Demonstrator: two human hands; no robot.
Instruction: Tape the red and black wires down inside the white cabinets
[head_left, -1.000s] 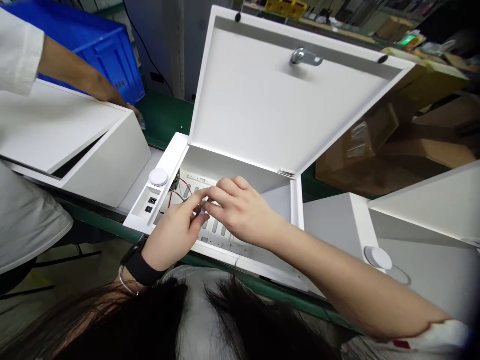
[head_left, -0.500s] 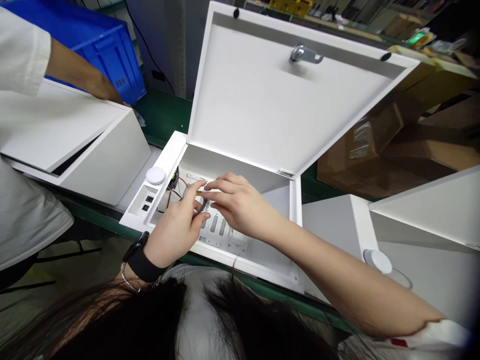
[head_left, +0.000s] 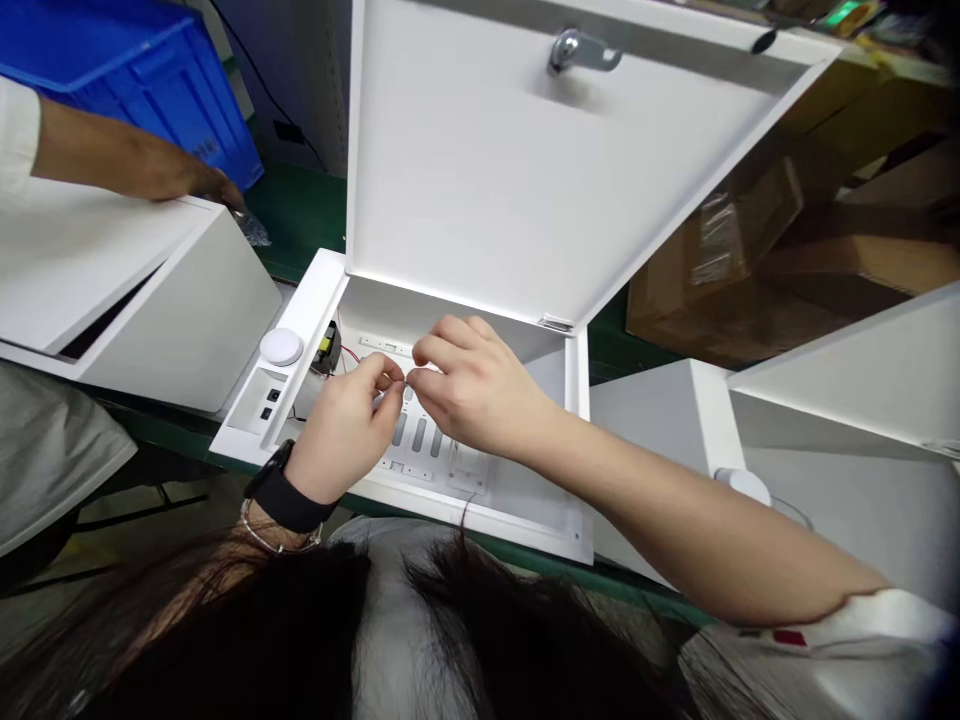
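Lid [head_left: 480, 170] of the white metal cabinet [head_left: 315, 310] lies folded right back, which leaves the inside reachable from above. Left hand [head_left: 345, 430] and right hand [head_left: 476, 385] curl inward, fingertips pressed close together just over the slotted panel [head_left: 417, 435] — whether they pinch anything is too small to tell.

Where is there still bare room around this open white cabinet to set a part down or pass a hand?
Inside the white cabinet, a bare strip of panel lies between the right hand and the cabinet's right wall. Outside, green bench shows between the raised lid and the neighbouring white cabinet. It is crowded around the left hand, beside the wires.
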